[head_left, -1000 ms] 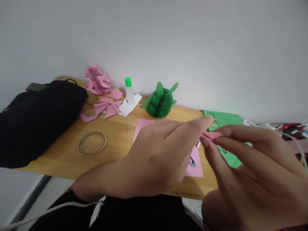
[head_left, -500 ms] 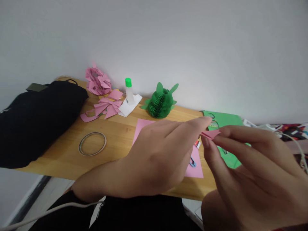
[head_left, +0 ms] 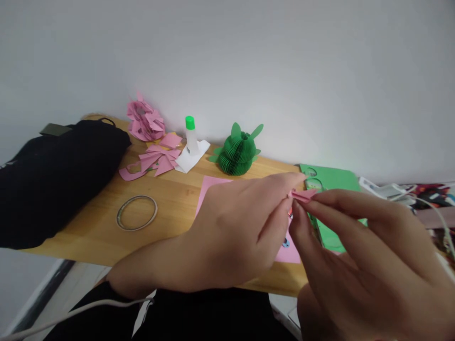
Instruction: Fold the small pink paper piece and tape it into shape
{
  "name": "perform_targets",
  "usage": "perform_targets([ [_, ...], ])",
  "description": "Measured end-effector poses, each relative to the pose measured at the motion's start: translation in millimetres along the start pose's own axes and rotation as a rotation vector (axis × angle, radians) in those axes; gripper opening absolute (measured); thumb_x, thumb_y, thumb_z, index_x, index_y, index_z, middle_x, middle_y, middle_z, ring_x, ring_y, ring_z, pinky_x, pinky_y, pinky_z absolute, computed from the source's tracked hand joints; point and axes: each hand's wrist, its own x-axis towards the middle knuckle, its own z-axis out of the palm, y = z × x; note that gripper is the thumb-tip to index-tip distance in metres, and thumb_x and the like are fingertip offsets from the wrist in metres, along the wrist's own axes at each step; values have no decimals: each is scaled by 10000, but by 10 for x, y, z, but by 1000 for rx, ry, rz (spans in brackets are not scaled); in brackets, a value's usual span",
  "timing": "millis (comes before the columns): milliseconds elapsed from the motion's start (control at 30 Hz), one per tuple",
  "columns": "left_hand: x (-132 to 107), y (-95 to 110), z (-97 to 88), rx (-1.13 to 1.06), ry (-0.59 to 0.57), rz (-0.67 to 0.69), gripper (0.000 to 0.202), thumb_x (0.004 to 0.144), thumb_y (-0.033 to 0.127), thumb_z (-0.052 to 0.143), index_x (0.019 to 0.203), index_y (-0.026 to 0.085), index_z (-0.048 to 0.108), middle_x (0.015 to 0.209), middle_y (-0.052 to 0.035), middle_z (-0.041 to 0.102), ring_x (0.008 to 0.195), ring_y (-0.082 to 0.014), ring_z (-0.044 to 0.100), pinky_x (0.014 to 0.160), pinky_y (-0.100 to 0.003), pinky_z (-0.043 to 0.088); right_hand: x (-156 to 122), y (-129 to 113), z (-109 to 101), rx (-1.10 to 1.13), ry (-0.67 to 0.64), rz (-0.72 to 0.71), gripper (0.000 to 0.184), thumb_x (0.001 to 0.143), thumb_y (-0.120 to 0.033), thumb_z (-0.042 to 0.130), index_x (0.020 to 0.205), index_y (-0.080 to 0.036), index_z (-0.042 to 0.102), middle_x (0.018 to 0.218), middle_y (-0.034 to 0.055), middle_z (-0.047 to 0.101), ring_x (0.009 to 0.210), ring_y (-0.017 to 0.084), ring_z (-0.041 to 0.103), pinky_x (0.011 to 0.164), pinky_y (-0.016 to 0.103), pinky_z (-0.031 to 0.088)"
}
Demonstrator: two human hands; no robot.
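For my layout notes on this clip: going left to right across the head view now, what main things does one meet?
Black fabric bundle → pink paper cluster → glue stick → green paper figure → held pink paper piece → colourful clutter

Folded piece (head_left: 303, 195): matt paper
Table (head_left: 95, 241): smooth wood
Ring (head_left: 137, 229), eight o'clock: shiny metal
Glue stick (head_left: 191, 139): plastic
Bag (head_left: 67, 180), nine o'clock: matt cloth

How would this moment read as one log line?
Left hand: holds folded pink paper | Right hand: holds same paper | Beyond: green paper figure
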Motion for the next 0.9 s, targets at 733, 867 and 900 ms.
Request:
perform_targets([
  [733, 121, -344, -388, -204, 466, -289, 207, 810, 108, 707, 1006, 163, 743, 725, 23, 760, 653, -134, 734, 602, -218, 625, -13, 254, 561, 501, 35, 349, 84, 772, -124, 696, 741, -202, 684, 793, 2, 661, 742, 129, 623, 633, 261, 497],
  [867, -10, -343, -898, 50, 727, -482, 190, 774, 111, 744, 941, 199, 766, 738, 42, 761, 698, -121, 730, 651, -192, 617, 256, 100, 1375, 565, -358, 218, 92, 798, -156, 671, 707, -162, 675, 836, 35, 675, 765, 137, 639, 666, 260, 532],
  [900, -73, -333, -991, 60, 729, -549, 191, 771, 126, 752, 949, 195, 765, 737, 43, 758, 702, -112, 724, 677, -182, 612, 324, 30, 1597, 557, -434, 180, 83, 812, -170, 671, 730, -153, 673, 871, 41, 680, 784, 139, 640, 698, 272, 539],
])
